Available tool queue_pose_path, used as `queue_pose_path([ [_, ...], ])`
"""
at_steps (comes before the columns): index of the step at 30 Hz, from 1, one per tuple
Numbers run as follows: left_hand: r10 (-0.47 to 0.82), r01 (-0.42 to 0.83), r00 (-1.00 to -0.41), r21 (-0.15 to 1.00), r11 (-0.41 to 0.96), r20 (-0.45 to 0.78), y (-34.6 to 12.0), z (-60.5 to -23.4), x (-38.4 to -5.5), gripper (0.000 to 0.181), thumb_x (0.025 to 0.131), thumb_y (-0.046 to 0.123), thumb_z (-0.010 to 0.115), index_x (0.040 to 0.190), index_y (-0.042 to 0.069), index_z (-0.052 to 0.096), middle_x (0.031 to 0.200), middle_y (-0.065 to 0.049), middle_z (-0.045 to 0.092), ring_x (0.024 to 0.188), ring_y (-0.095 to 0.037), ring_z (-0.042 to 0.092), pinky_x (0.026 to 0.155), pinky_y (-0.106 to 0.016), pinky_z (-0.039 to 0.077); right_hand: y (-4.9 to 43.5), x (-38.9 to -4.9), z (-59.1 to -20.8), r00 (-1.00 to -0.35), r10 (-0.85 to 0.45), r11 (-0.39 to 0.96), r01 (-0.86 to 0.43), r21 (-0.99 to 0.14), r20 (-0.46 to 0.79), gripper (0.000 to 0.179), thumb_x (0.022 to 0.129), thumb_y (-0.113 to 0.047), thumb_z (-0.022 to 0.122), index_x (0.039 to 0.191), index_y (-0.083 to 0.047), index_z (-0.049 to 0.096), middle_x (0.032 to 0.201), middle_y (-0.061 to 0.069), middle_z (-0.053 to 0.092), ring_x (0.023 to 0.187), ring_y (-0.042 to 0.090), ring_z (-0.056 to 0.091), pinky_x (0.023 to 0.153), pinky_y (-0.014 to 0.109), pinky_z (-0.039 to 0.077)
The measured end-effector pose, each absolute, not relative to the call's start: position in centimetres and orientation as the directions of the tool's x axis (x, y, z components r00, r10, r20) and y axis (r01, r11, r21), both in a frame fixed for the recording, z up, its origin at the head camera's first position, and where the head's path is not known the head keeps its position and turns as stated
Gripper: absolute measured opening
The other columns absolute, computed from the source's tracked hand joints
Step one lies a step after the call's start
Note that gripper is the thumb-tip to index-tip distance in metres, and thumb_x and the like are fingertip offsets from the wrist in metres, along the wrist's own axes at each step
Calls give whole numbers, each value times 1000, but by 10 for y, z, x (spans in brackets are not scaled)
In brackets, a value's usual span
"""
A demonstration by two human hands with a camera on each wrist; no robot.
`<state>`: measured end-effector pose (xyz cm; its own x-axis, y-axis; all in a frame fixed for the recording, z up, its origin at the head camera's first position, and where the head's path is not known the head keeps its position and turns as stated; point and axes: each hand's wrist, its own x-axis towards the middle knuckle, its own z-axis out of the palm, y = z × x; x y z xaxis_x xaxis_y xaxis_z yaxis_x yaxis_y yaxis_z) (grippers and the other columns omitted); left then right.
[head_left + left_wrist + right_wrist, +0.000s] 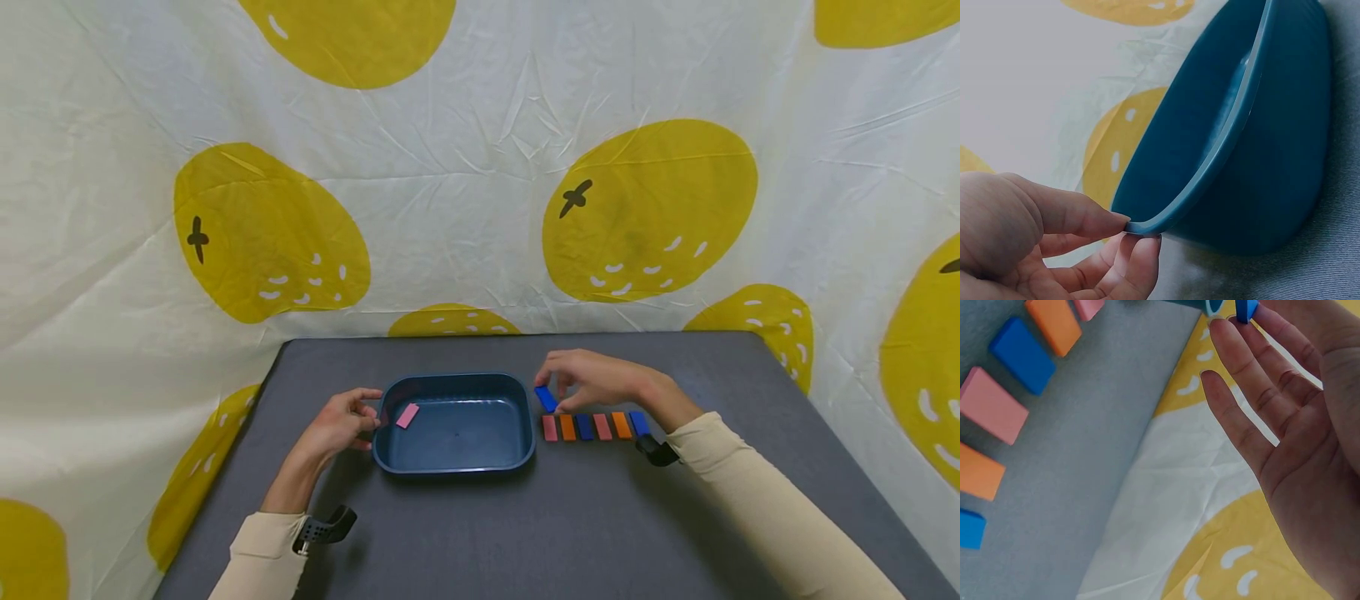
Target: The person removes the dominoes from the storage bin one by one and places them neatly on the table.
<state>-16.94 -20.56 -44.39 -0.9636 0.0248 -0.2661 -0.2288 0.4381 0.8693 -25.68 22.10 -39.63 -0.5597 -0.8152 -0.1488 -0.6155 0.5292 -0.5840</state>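
Observation:
My left hand point(341, 427) pinches the rim of a dark blue plastic tub point(453, 468) at its left end, thumb on top and fingers beneath, as the left wrist view shows. A pink block point(407, 416) lies inside the tub on the left. Past the tub's right end, my right hand point(592, 377) holds a blue block point(546, 399) between thumb and fingertips, tilted above the row. In the right wrist view that blue block point(1245, 310) is partly cut off at the top edge, and the other fingers are spread.
Right of the tub runs a row of several flat blocks, among them a pink block point(550, 428), an orange block point(567, 427) and a dark blue block point(584, 427). All sit on a grey table point(480, 542). A fruit-patterned curtain point(465, 225) hangs behind it.

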Motion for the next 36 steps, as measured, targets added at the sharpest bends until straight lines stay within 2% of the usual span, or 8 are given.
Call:
queue_pose_path([
  [6, 25, -220, -966, 872, 438, -256, -205, -445, -169, 45, 98, -6, 57, 143, -2, 51, 99, -16, 52, 104, -38, 66, 65, -38, 60, 234, -254, -402, -575, -805, 543, -618, -568, -144, 37, 91, -20, 77, 125, -24, 65, 124, -7, 59, 97, 11, 65, 97, 45, 54],
  [10, 21, -222, -966, 871, 439, -257, -205, -444, -168, 46, 98, -6, 57, 143, -1, 50, 99, -16, 52, 104, -37, 66, 65, -38, 60, 243, -252, -407, -584, -799, 549, -611, -570, -143, 38, 91, -20, 78, 126, -21, 65, 125, -6, 59, 94, 7, 65, 96, 41, 55],
  [16, 20, -224, -966, 872, 436, -259, -204, -443, -167, 46, 98, -5, 57, 143, -1, 50, 100, -16, 52, 103, -37, 66, 65, -38, 60, 257, -249, -411, -607, -778, 573, -583, -576, -159, 39, 90, -23, 79, 126, -17, 65, 125, -4, 59, 93, 7, 65, 95, 43, 55],
  [23, 17, -231, -964, 872, 432, -264, -205, -446, -169, 46, 98, -5, 57, 143, -1, 50, 100, -16, 52, 100, -35, 65, 65, -38, 60, 271, -247, -416, -634, -752, 605, -556, -570, -180, 39, 90, -23, 79, 126, -19, 64, 126, -4, 59, 93, 8, 64, 97, 45, 53],
  [28, 8, -235, -964, 869, 435, -265, -206, -448, -170, 46, 98, -5, 57, 143, 1, 51, 100, -15, 52, 100, -34, 66, 65, -37, 60, 281, -246, -421, -649, -738, 618, -540, -571, -185, 40, 91, -21, 78, 127, -14, 64, 125, -3, 60, 93, 8, 64, 97, 47, 53],
  [36, 5, -235, -965, 871, 432, -263, -205, -449, -170, 45, 99, -5, 55, 143, 1, 51, 102, -16, 52, 103, -36, 65, 67, -37, 60, 296, -246, -430, -635, -761, 581, -571, -580, -137, 38, 91, -18, 78, 126, -12, 64, 126, 3, 60, 92, 10, 65, 90, 43, 56],
])
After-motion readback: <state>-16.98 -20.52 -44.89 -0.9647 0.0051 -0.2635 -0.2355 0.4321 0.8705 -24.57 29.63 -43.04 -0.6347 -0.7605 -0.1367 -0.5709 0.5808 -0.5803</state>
